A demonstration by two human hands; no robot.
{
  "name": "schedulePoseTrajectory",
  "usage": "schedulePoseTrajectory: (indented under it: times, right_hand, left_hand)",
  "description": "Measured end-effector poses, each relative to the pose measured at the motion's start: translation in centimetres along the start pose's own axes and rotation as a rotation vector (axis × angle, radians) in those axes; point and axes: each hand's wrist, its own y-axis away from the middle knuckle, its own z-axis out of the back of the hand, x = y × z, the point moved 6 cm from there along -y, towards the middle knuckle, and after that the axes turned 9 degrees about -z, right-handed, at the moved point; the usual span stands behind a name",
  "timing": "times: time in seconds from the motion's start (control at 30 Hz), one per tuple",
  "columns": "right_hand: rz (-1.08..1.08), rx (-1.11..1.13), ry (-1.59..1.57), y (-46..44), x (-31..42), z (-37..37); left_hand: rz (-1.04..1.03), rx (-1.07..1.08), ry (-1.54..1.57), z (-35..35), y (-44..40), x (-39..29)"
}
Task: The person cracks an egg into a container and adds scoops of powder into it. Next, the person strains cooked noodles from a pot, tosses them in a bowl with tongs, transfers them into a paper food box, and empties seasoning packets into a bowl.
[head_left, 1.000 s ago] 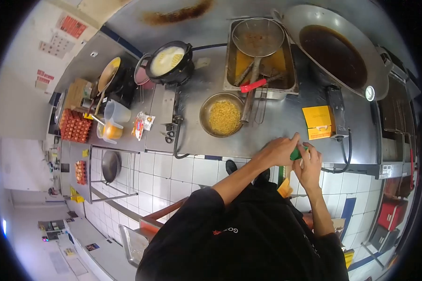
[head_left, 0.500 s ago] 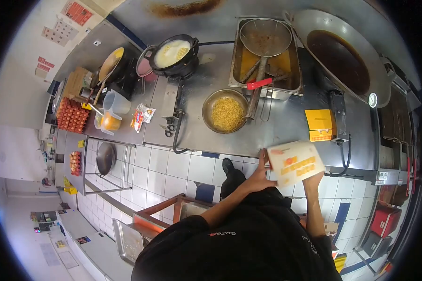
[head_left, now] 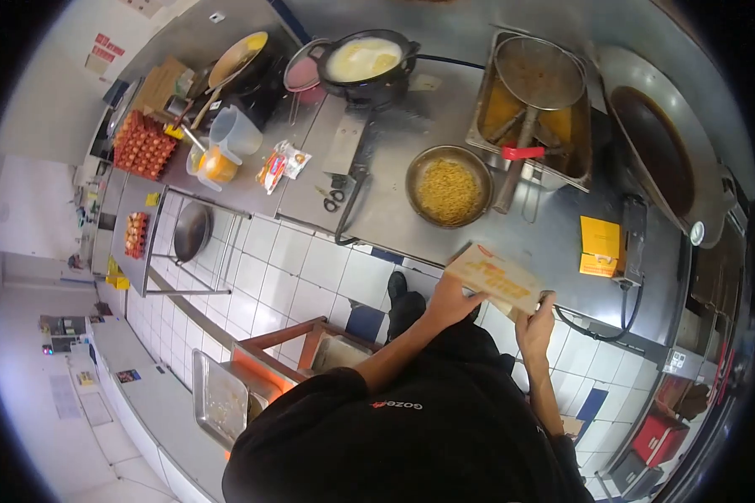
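Note:
Both my hands grip a cream cardboard food box with orange print, held tilted just in front of the steel counter's edge. My left hand is closed on the box's left end. At its right end, my right hand closes on the edge, with a pale flap or panel showing beside it. What is inside the box is hidden. Beyond it on the counter sits a round metal pan holding yellow, crumbly food. A yellow box stands on the counter to the right.
A long-handled strainer rests over a rectangular steel tray of oil. Dark liquid fills a large wok at right. Further left are a black pot, scissors, a plastic jug and stacked egg trays.
The box has turned from facing me to a flatter, tilted position, and both hands have shifted with it. The camera view has swung, so the counter items appear further right.

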Motion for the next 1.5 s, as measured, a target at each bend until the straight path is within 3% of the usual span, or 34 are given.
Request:
schedulePoseTrajectory:
  times: [0.03,0.17,0.23,0.27,0.33,0.37,0.4,0.5,0.67,0.77,0.87,1.07,1.17,1.2,1.27,1.37,1.43,1.5]
  right_hand:
    - [-0.023,0.031,0.038,0.0,0.1,-1.2]
    - [0.055,0.01,0.017,1.2,4.9,-4.2]
    - [-0.232,0.288,0.042,1.4,5.9,-6.6]
    - [-0.242,0.284,0.05,1.7,6.0,-7.3]
    - [-0.064,0.344,-0.121,2.4,8.0,-9.3]
    - [-0.233,0.456,-0.269,3.3,8.3,-10.2]
    - [-0.249,0.443,-0.27,3.6,8.7,-11.1]
    - [-0.365,0.75,-0.482,6.6,8.7,-14.9]
    - [-0.382,0.696,-0.471,8.6,9.7,-18.3]
    - [-0.464,0.78,-0.565,9.8,11.4,-19.9]
    - [-0.324,0.666,-0.553,10.8,13.4,-20.2]
    - [-0.272,0.604,-0.386,12.0,14.8,-20.7]
    - [-0.342,0.592,-0.347,11.6,16.6,-20.3]
    - [-0.346,0.585,-0.351,11.3,16.5,-20.5]
    - [0.06,0.458,-0.247,10.3,18.4,-20.1]
    - [0.053,0.42,-0.284,9.4,19.9,-19.3]
    - [0.004,0.382,-0.304,9.6,18.4,-20.1]
    - [-0.293,0.328,-0.479,9.5,15.3,-22.3]
  left_hand:
    - [-0.037,-0.13,-0.033,1.4,0.5,0.1]
    - [-0.063,-0.227,-0.142,7.8,1.7,0.6]
    - [0.569,0.142,-0.174,9.5,2.8,5.7]
    - [0.569,0.15,-0.163,11.5,3.4,6.4]
    - [0.475,0.158,0.14,16.0,4.2,7.1]
    - [0.482,0.196,0.293,18.1,4.7,7.3]
    - [0.482,0.215,0.301,20.1,5.6,8.0]
    - [0.372,0.45,0.348,23.0,8.1,8.7]
    - [0.414,0.558,0.465,27.3,9.5,10.7]
    - [0.406,0.606,0.352,29.1,9.0,10.8]
    - [0.29,0.593,0.348,30.4,8.9,10.6]
    - [0.109,0.634,0.159,31.3,7.6,9.8]
    - [-0.067,0.51,-0.005,32.5,6.1,7.9]
    - [-0.095,0.496,0.131,32.0,6.3,8.8]
    - [-0.114,0.489,0.271,31.2,7.3,10.4]
    - [0.242,0.3,0.516,30.5,7.7,10.7]
    - [0.339,0.255,0.616,29.8,7.6,9.8]
    - [0.457,0.184,0.663,29.2,8.0,10.9]
